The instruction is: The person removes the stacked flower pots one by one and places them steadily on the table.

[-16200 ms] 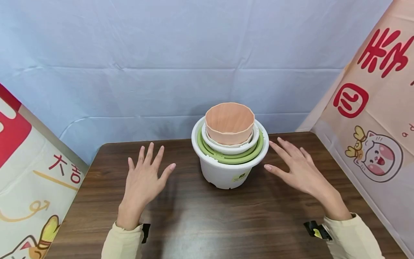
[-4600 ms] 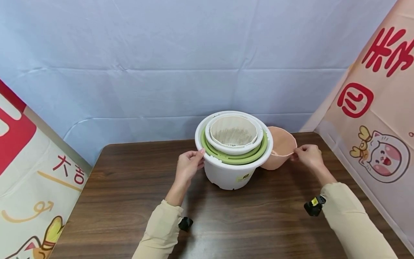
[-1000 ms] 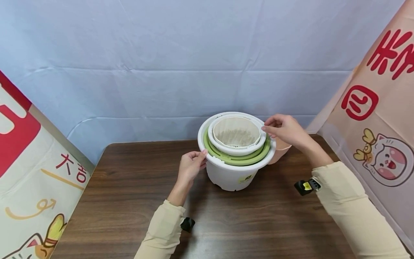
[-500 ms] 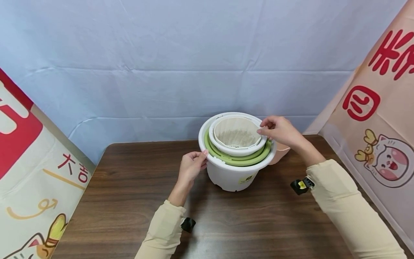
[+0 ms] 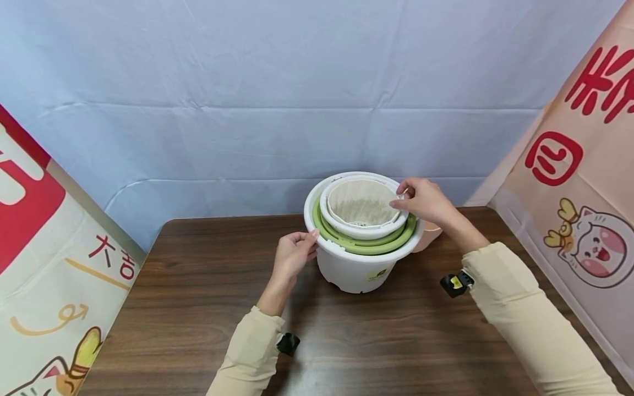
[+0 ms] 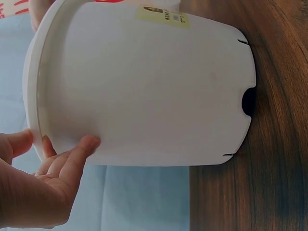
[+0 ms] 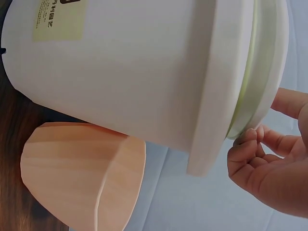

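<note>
The light here is soft and even, laying a pale sheen on the brown table [image 5: 361, 344] and a diffuse shadow near the foot of the large white flowerpot [image 5: 346, 269], whose yellow label [image 5: 379, 274] smears from head height. The left wrist view looks dimmer and greyer; the right wrist view brighter.

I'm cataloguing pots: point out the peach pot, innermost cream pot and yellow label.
Peach pot [image 7: 65, 171], right wrist view: outer wall.
Innermost cream pot [image 5: 358, 200], head view: inner wall.
Yellow label [image 6: 163, 16], left wrist view: middle.
</note>
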The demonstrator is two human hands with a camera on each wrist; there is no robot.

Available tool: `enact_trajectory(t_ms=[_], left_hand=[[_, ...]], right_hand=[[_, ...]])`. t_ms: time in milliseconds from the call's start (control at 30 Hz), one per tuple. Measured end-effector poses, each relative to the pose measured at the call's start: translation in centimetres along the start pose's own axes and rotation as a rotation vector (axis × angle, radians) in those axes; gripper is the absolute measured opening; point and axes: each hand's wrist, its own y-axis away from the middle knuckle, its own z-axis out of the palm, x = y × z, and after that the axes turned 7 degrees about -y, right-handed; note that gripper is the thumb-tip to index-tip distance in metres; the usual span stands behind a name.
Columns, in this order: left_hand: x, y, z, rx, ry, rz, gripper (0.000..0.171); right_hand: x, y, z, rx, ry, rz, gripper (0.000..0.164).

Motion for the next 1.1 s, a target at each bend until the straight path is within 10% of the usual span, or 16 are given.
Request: enact_trajectory(t_ms=[1100], left_hand=[[0.01, 0.02, -0.04, -0.009, 0.001, 0.005, 0.031]], right_hand=[[-0.50, -0.70, 0.71, 0.056, 0.122, 0.086, 0.022]])
